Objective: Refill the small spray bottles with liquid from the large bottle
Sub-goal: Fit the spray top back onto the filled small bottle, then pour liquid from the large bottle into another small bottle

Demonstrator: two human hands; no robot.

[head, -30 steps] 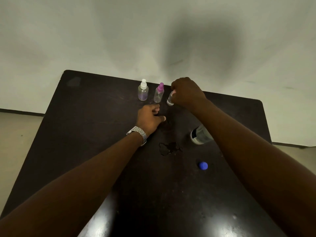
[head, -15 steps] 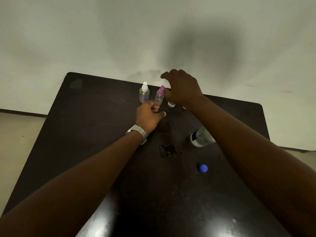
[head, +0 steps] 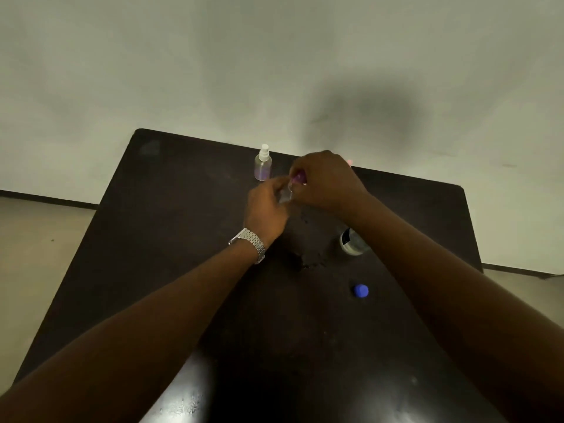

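Observation:
A small clear spray bottle with a purple top (head: 287, 195) is held between both hands above the dark table (head: 171, 227). My left hand (head: 268, 209) grips its body. My right hand (head: 323, 183) closes over its purple top (head: 297, 178). A second small spray bottle with a white top (head: 263, 166) stands upright to the left near the table's far edge. The large bottle (head: 351, 244) stands to the right, mostly hidden by my right forearm. Its blue cap (head: 361, 290) lies loose on the table nearer to me.
A small puddle of spilled liquid (head: 305, 261) sits on the table just below my hands. A faint pink spot (head: 350, 162) shows behind my right hand; what it is I cannot tell. A pale wall rises behind the table.
My right hand left the third small bottle and moved left onto the purple-topped one. My left hand rose from the table and took hold of that bottle's body.

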